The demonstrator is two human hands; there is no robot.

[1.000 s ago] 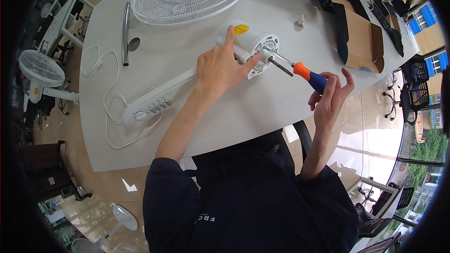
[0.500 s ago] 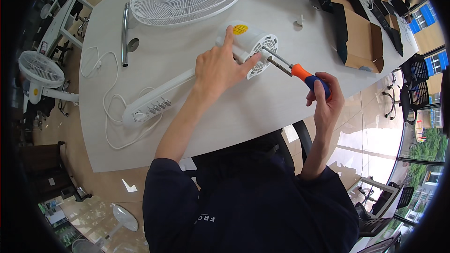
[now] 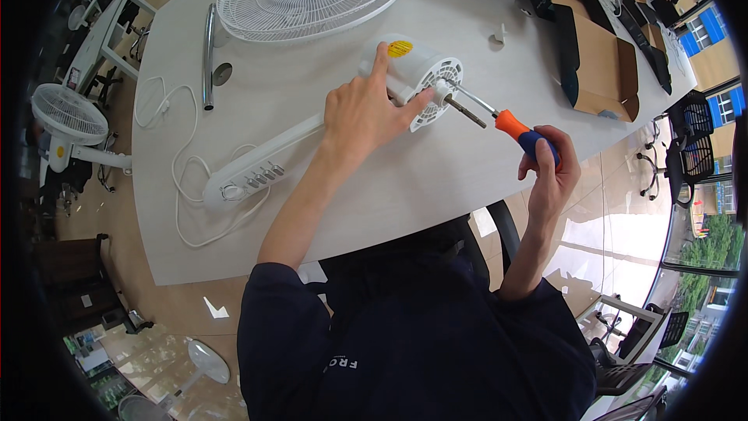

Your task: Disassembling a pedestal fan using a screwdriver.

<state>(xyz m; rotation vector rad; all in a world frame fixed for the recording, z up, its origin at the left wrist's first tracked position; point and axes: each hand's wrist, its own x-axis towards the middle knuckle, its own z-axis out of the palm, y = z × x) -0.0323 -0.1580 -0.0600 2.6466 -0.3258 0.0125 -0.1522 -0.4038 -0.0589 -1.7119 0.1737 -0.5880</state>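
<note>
White motor housing (image 3: 421, 62) meets the splayed left hand (image 3: 360, 113), while the curled right hand (image 3: 554, 168) pinches a screwdriver (image 3: 511, 124).

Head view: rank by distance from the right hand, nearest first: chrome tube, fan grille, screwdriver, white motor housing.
1. Screwdriver: held in the right hand.
2. White motor housing: to the left, with the left hand on it.
3. Fan grille: farther left, toward the table's far side.
4. Chrome tube: leftmost, beside the grille.
</note>
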